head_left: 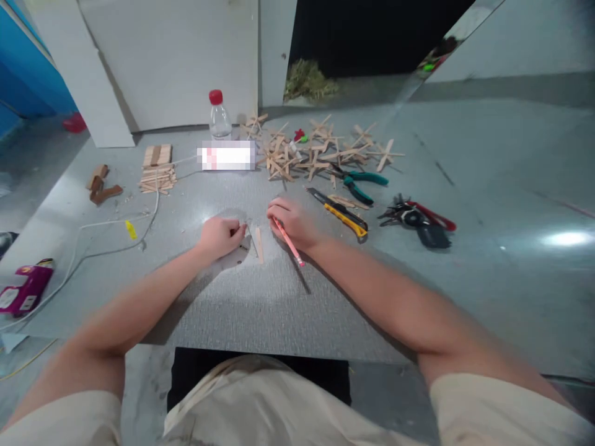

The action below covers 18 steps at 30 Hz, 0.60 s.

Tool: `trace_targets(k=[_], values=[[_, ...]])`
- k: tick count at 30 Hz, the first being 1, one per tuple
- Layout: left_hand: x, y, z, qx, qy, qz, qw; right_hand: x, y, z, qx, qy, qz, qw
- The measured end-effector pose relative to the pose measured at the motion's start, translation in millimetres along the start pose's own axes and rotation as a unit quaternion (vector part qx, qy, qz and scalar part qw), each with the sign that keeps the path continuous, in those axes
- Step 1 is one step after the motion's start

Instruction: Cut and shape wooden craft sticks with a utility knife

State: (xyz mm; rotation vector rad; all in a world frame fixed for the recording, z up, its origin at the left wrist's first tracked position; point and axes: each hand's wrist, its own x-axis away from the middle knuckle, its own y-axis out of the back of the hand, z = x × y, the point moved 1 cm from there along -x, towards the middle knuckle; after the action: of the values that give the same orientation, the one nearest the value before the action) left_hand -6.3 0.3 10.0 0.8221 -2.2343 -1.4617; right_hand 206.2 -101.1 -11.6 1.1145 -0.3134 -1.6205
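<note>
My right hand [294,223] is closed around a pink pencil [292,249], whose eraser end points back toward me. My left hand [223,238] rests on the table with its fingers curled and thumb pressed in; what they hold, if anything, is hidden. Between the hands lies a flat wooden stick [260,245], with a thin greyish strip beside it that I cannot make out. A yellow and black utility knife [341,215] lies to the right of my right hand.
Beyond my hands is a pile of crossed wooden sticks [320,148]. Teal-handled pliers [360,183] and a red-handled tool [418,220] lie right. Stacked sticks [157,167], a white cable [155,201] and brown pieces [102,184] are left. A red-capped bottle [220,118] stands behind.
</note>
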Motion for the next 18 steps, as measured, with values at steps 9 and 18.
trace_targets(k=[9,18], values=[[5,-6.4,-2,-0.1,0.026,0.043,0.994,3,-4,-4,0.055,-0.024,0.012,0.998],[3,-4.0,-6,-0.125,0.095,0.081,0.984,10,-8,-15,0.108,-0.06,0.006,0.992]])
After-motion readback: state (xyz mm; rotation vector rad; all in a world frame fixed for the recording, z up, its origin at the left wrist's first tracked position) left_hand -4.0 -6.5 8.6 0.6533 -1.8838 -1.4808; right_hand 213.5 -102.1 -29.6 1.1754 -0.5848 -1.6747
